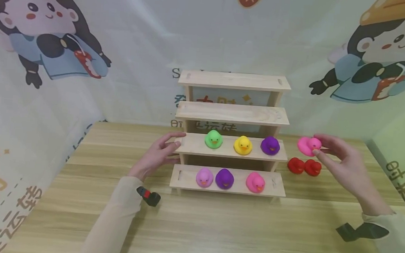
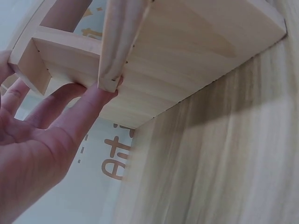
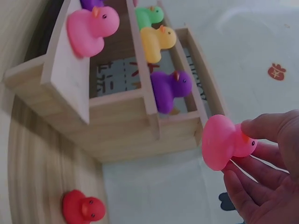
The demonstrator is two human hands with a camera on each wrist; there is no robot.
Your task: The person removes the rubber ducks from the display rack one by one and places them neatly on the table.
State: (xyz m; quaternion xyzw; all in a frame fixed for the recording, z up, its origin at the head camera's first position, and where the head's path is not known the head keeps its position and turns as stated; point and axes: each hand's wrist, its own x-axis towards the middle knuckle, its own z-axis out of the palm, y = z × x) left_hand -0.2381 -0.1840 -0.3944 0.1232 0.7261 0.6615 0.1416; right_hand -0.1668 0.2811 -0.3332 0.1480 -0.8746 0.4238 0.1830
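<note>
My right hand (image 1: 344,164) pinches a bright pink rubber duck (image 1: 306,146) between thumb and fingertips, raised beside the right end of the tiered wooden shelf (image 1: 231,113). The right wrist view shows that duck (image 3: 218,142) lying sideways with its head toward the palm. At the shelf's left end, my left hand (image 1: 156,154) grips the third tier's edge, with fingers (image 2: 79,109) against the wood. A green duck (image 1: 213,139), a yellow duck (image 1: 243,145) and a purple duck (image 1: 270,146) sit on that tier. Below are a lilac duck (image 1: 204,178), another purple duck (image 1: 225,179) and a pink duck (image 1: 255,182).
Two red ducks (image 1: 303,167) stand side by side on the wood-grain table (image 1: 216,229), right of the shelf and below the held duck. The upper two tiers (image 1: 234,80) bear no ducks. A printed cloth backdrop (image 1: 140,59) rises behind and along both sides.
</note>
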